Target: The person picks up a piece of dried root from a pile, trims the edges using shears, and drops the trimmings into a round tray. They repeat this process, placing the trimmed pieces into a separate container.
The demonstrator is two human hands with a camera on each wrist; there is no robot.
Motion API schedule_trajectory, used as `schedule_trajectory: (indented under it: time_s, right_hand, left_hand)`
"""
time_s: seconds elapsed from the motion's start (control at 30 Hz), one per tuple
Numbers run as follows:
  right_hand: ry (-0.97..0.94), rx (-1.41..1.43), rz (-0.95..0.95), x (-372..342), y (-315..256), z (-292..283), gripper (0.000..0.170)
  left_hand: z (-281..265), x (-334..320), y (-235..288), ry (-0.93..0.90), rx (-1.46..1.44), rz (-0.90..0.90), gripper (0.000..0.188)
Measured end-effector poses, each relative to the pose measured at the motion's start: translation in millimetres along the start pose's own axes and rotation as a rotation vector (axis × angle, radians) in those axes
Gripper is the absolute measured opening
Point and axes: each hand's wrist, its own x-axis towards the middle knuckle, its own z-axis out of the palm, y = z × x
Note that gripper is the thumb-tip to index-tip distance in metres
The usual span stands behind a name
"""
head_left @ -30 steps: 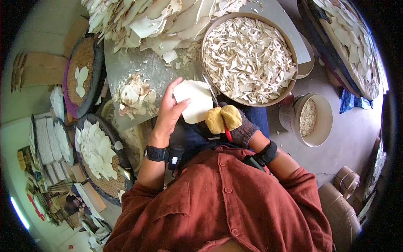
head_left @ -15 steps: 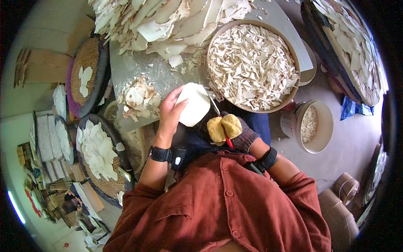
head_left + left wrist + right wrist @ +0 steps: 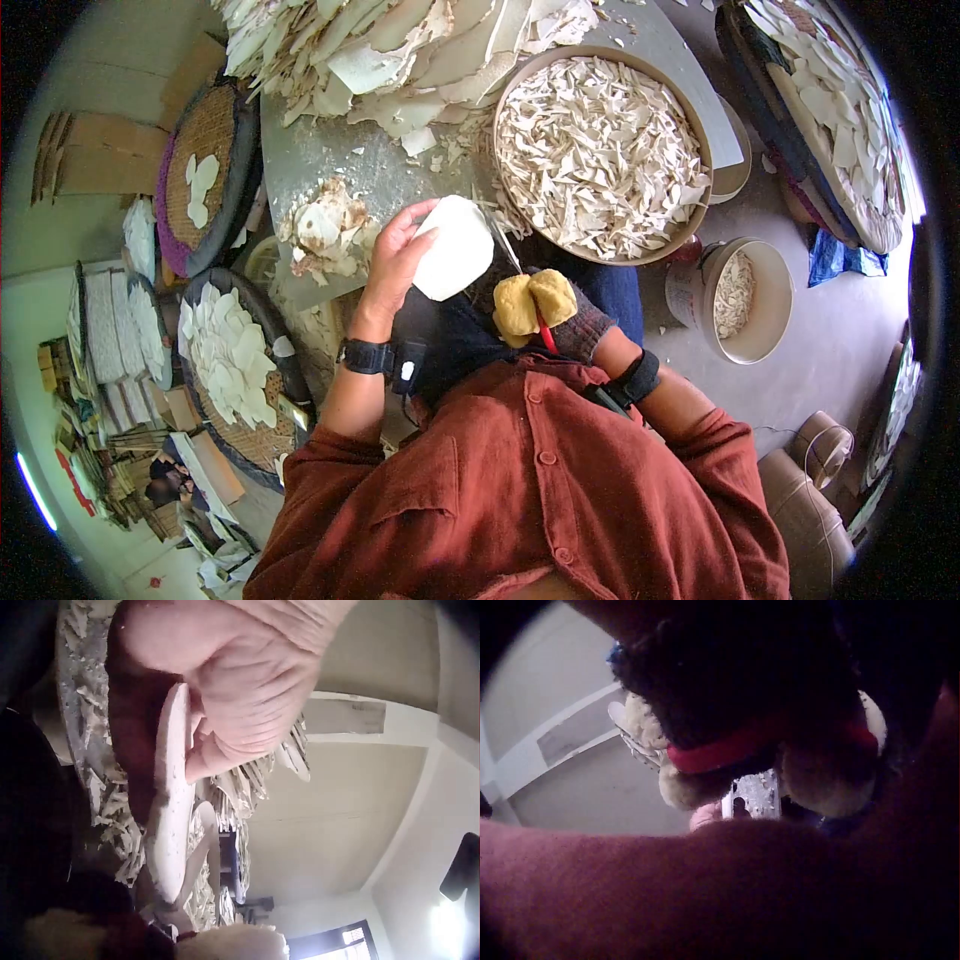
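My left hand [image 3: 392,268] pinches a flat white slice [image 3: 454,248] by its left edge, thumb on top and fingers behind it. In the left wrist view the slice [image 3: 171,802] shows edge-on between thumb and fingers. My right hand [image 3: 582,328], in a dark knitted glove, grips red-handled scissors [image 3: 546,335] with yellow spongy padding [image 3: 516,305] around the handles. The metal blades point up and left, close beside the slice's right edge. Much of the right hand's grip is hidden by the padding and lies in shadow in the right wrist view.
A round tray [image 3: 705,190] heaped with pale cut strips sits on the metal bench [image 3: 400,185]. Behind lies a big pile of white slices [image 3: 400,60]; trimmings [image 3: 330,230] lie at left. A bucket [image 3: 770,320] stands at right, and woven trays [image 3: 270,435] at left.
The slice has turned a little in my left hand and shifted slightly left, away from the blades. The right hand keeps its grip on the scissors. The head view has shifted slightly.
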Motion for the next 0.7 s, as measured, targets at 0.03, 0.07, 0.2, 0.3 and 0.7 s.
schedule_trajectory:
  time_s: [0.03,0.07,0.2,0.3,0.7]
  right_hand:
    - [-0.006,-0.009,-0.024,1.7,2.4,-0.2,0.018]
    - [0.011,-0.018,0.015,2.9,4.5,0.2,0.018]
    - [-0.090,-0.124,-0.024,2.6,-0.3,-8.5,0.019]
    - [-0.061,-0.135,0.064,-2.6,17.1,-13.1,0.019]
    - [-0.166,0.828,0.137,-3.7,-13.6,-2.0,0.019]
  left_hand:
    - [0.2,-0.4,1.4,-0.039,0.001,-0.001,0.037]
    - [0.5,-0.8,0.0,-0.052,0.018,0.011,0.036]
    - [1.4,-0.1,4.0,-0.077,0.027,-0.020,0.032]
    - [-2.3,2.7,3.1,-0.053,0.025,-0.043,0.027]
    - [-7.2,9.8,17.5,-0.164,0.070,-0.095,0.020]
